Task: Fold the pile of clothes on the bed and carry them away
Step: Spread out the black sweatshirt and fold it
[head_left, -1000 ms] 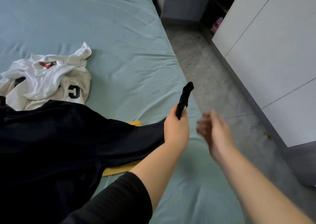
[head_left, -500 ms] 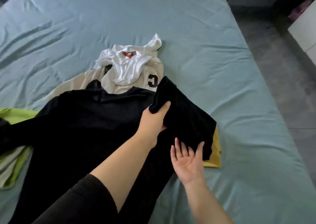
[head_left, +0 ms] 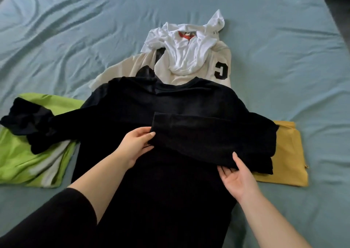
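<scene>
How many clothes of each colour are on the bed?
black top: 1 (the dark bunch at the left looks like its sleeve)
white shirt: 1
cream top: 1
green garment: 1
yellow garment: 1
Total: 5

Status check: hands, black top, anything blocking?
Left hand pinches sleeve cuff. Right hand holds its fold. Black top flat, sleeve folded across. Nothing on top.
</scene>
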Demonstrator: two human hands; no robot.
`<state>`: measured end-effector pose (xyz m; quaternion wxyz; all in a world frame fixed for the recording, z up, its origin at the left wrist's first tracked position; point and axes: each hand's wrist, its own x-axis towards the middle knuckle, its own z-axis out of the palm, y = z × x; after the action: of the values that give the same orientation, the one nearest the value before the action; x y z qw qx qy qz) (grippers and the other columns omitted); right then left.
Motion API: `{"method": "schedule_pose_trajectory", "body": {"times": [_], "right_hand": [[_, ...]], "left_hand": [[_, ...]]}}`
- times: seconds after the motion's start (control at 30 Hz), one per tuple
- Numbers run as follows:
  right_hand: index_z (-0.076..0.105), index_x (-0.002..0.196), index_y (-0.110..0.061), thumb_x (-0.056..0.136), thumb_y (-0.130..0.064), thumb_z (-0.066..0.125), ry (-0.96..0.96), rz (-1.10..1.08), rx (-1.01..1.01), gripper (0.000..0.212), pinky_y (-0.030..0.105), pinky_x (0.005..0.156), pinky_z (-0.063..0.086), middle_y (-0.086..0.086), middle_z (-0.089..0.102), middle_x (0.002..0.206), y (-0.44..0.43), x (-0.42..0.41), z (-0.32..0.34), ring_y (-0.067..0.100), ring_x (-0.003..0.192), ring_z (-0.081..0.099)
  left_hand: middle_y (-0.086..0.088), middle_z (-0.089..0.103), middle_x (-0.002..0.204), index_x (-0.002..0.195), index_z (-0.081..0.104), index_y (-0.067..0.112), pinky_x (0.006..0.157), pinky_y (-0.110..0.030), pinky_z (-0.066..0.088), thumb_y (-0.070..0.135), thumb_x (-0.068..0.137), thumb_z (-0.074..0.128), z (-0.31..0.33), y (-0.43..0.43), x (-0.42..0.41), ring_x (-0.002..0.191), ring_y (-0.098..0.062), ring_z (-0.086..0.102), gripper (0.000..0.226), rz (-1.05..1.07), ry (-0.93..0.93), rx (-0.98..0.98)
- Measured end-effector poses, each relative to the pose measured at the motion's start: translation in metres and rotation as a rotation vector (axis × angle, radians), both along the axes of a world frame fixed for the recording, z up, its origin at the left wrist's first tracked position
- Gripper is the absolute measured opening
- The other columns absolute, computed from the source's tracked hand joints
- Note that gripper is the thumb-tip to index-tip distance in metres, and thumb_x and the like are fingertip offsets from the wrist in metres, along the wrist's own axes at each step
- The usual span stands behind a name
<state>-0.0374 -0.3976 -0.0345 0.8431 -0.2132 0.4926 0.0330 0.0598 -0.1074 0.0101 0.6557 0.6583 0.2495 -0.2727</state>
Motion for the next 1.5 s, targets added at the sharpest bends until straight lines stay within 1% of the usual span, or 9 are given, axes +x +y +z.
{"method": "schedule_pose_trajectory", "body": {"times": [0.23,0.4,0.47,0.67,0.83,1.07,1.2,1.37,1.5], "right_hand": [[0.063,0.119,-0.013,0.084,-0.024,0.074,-0.059,0.079,0.072,0.038,0.043,0.098,0.050,0.011,0.072,0.112,0.080,0.036,0.013,0.028,0.101,0.070],[0.067,0.107,-0.015,0.088,-0.023,0.068,0.039,0.000,0.075,0.021,0.041,0.078,0.056,0.011,0.073,0.107,0.103,0.040,-0.011,0.026,0.095,0.071],[0.067,0.106,-0.017,0.090,-0.023,0.066,0.051,0.005,0.059,0.017,0.041,0.075,0.055,0.010,0.074,0.107,0.104,0.040,-0.018,0.026,0.096,0.071],[0.064,0.114,-0.014,0.088,-0.026,0.069,0.039,0.015,0.016,0.029,0.044,0.084,0.055,0.010,0.074,0.106,0.103,0.037,-0.026,0.028,0.093,0.072],[0.063,0.109,-0.014,0.087,-0.026,0.068,0.070,0.034,-0.042,0.026,0.041,0.091,0.053,0.009,0.076,0.095,0.108,0.040,-0.032,0.025,0.084,0.074],[0.063,0.113,-0.011,0.085,-0.024,0.072,0.088,0.049,-0.035,0.032,0.036,0.066,0.061,0.011,0.075,0.100,0.106,0.040,-0.039,0.026,0.090,0.073],[0.060,0.120,-0.009,0.084,-0.022,0.073,0.037,0.020,0.021,0.040,0.039,0.080,0.059,0.014,0.073,0.107,0.105,0.037,-0.034,0.028,0.097,0.072],[0.059,0.125,-0.011,0.086,-0.026,0.071,-0.043,0.038,0.083,0.044,0.042,0.088,0.057,0.014,0.071,0.114,0.104,0.031,-0.017,0.028,0.103,0.069],[0.055,0.129,-0.013,0.083,-0.035,0.073,-0.054,-0.088,0.179,0.054,0.041,0.101,0.048,0.015,0.062,0.130,0.078,0.012,-0.007,0.028,0.117,0.061]], "left_hand": [[-0.003,0.070,0.107,0.110,0.064,0.018,0.075,-0.027,0.052,0.007,0.096,0.057,0.021,0.105,0.037,0.098,-0.017,0.067,0.019,0.276,-0.058,0.032],[0.002,0.070,0.108,0.099,0.066,0.027,0.087,-0.030,0.049,0.019,0.090,0.066,0.012,0.121,0.050,0.103,-0.015,0.064,0.012,0.219,0.008,0.179],[0.005,0.075,0.098,0.096,0.071,0.025,0.076,-0.025,0.053,0.037,0.083,0.073,0.013,0.115,0.055,0.093,-0.013,0.070,0.017,0.111,-0.030,0.173],[0.001,0.073,0.086,0.086,0.071,0.029,0.078,-0.028,0.057,0.031,0.090,0.067,0.011,0.116,0.063,0.083,-0.014,0.070,0.006,0.224,-0.343,0.318],[0.001,0.072,0.094,0.092,0.069,0.025,0.084,-0.032,0.056,0.027,0.090,0.067,-0.008,0.135,0.064,0.093,-0.019,0.069,0.004,0.278,-0.208,0.379],[0.009,0.047,0.097,0.095,0.046,0.026,0.088,-0.038,0.048,0.023,0.084,0.067,-0.005,0.113,0.057,0.094,-0.016,0.053,0.025,0.183,-0.409,1.015],[0.013,0.049,0.085,0.093,0.055,0.030,0.065,-0.017,0.037,0.019,0.087,0.064,-0.005,0.064,0.039,0.076,-0.006,0.051,0.015,-0.091,-0.512,0.836],[0.014,0.069,0.094,0.110,0.066,0.031,0.069,-0.009,0.044,0.019,0.092,0.062,-0.014,-0.005,0.029,0.080,0.004,0.063,0.022,-0.341,-0.294,0.392],[0.012,0.069,0.092,0.103,0.069,0.031,0.068,-0.007,0.043,0.023,0.090,0.064,-0.012,-0.065,0.031,0.079,0.009,0.062,0.016,-0.422,-0.312,0.371]]}}
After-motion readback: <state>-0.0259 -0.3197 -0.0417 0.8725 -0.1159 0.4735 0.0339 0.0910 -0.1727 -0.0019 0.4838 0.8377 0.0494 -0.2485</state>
